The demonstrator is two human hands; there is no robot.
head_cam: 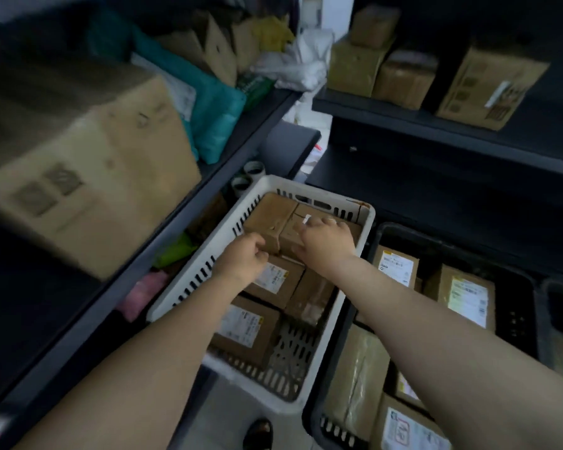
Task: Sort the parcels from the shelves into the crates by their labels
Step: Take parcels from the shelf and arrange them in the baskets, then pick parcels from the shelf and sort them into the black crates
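Head view is showing you reaching both arms into the white crate [368,219] at the centre, where the brown parcel [309,233] is sitting at the crate's 12 o'clock end, touching a second brown box [270,219] on its 9 o'clock side. Your right hand [325,243] is lying across the parcel's top with the thumb wrapping down its near face, gripping it. Your left hand [244,259] is curling tightly against the boxes' near edge; you cannot tell whether it is pinching anything. Labelled parcels [273,280] are filling the crate towards 6 o'clock. A black crate [382,230] is standing just beside it at 3 o'clock, also holding labelled boxes. Dark shelving is closing in around you: the left shelf [163,228] at 9 o'clock is carrying a large carton [88,157] and a teal bag [215,115], and the right shelf [403,120] at 1 o'clock is carrying cartons [488,89].
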